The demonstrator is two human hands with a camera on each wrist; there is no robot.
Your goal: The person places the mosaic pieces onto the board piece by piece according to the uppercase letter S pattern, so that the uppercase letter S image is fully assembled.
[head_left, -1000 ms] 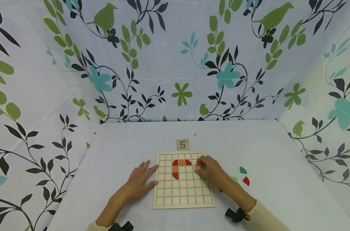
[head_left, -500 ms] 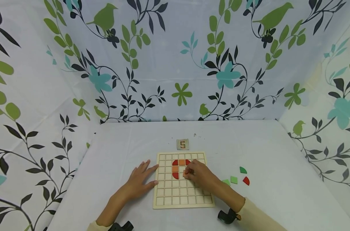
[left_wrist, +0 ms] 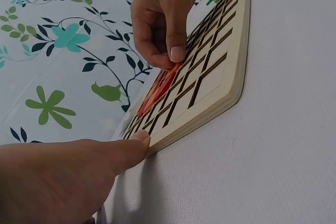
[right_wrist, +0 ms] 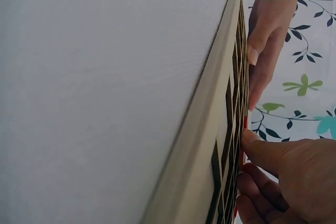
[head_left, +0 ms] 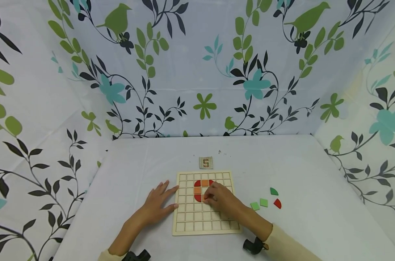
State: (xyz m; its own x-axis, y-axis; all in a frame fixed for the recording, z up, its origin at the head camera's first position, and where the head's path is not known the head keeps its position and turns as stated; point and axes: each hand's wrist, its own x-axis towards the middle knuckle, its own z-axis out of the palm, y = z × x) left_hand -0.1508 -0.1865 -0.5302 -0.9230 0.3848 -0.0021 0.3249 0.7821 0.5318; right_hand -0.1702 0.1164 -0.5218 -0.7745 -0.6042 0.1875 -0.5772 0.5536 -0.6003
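A wooden grid board [head_left: 207, 233] lies flat, holding red quarter-round tiles [head_left: 197, 198] and orange square tiles [head_left: 197, 190] in its upper cells. My left hand [head_left: 158, 203] rests at the board's left side with fingers spread, thumb and a fingertip at the rim. Over the middle of the grid, my right hand [head_left: 221, 197] pinches an orange tile [left_wrist: 178, 66] down at the cells, just right of the lower red piece. That tile is mostly hidden by the fingers in the head view; a sliver of it shows in the left wrist view.
Right of the board lie two light green squares [head_left: 264, 202], a dark green quarter-round [head_left: 273, 191] and a red one [head_left: 277, 203]. A small pattern card [head_left: 206, 163] sits beyond the board's far edge. A leaf-patterned cloth [head_left: 184, 72] hangs behind the white table.
My right hand has carried the orange tile left and slightly down from the board's right side to the cells beside the lower red tile. My left hand stays in place.
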